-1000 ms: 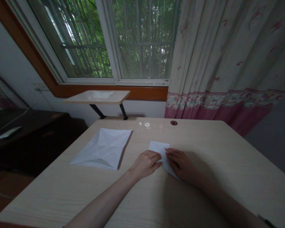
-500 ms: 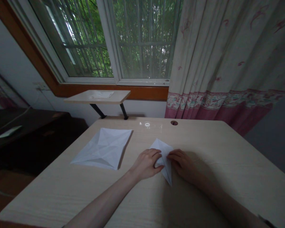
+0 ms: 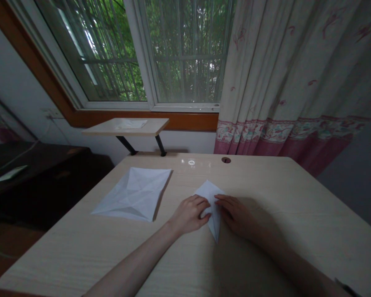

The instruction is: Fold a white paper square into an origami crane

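White paper (image 3: 214, 222), folded into a narrow kite shape with a sharp point toward the person, lies flat on the pale wood-grain desk (image 3: 80, 247). Left hand (image 3: 190, 214) rests its fingers over the paper's left side, and right hand (image 3: 235, 216) presses against its right edge; the two stay just apart, neither clamped. Further left lies an unfolded sheet (image 3: 132, 194), its crisp creases radiating across it.

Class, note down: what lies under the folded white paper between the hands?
The folded white paper rests on the pale wood-grain desk. The left hand and right hand cover its sides, hiding the folds there. The desk beneath is covered.
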{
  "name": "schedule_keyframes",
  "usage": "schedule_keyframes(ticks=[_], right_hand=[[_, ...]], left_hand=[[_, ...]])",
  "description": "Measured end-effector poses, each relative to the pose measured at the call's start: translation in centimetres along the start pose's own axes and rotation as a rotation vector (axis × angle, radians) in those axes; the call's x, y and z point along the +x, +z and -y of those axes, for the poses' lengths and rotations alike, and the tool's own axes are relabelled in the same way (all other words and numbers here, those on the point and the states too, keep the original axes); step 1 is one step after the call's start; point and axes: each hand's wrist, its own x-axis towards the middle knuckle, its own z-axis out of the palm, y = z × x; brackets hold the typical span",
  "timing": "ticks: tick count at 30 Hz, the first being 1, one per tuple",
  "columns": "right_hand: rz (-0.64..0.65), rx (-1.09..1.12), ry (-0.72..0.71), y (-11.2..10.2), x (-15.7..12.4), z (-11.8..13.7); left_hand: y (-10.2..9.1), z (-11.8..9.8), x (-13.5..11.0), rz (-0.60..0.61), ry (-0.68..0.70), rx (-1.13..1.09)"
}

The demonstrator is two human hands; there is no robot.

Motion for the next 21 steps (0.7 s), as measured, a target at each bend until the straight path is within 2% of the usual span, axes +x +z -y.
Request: schedule_keyframes(ticks=[4,14,21], right_hand=[[-0.01,0.014,-0.014,0.2,-0.1,-0.4],[-0.058,0.019,-0.047,-0.8,0.4,0.2],[-0.023,-0.005,-0.056,-0.4,0.1,-0.1]], left_hand=[[0.1,0.2,-0.1,0.015,0.004,-0.045],[0.0,0.7,0.0,0.069,0.065,-0.154],[-0.4,0.4,0.3,0.027,0.114,-0.119]])
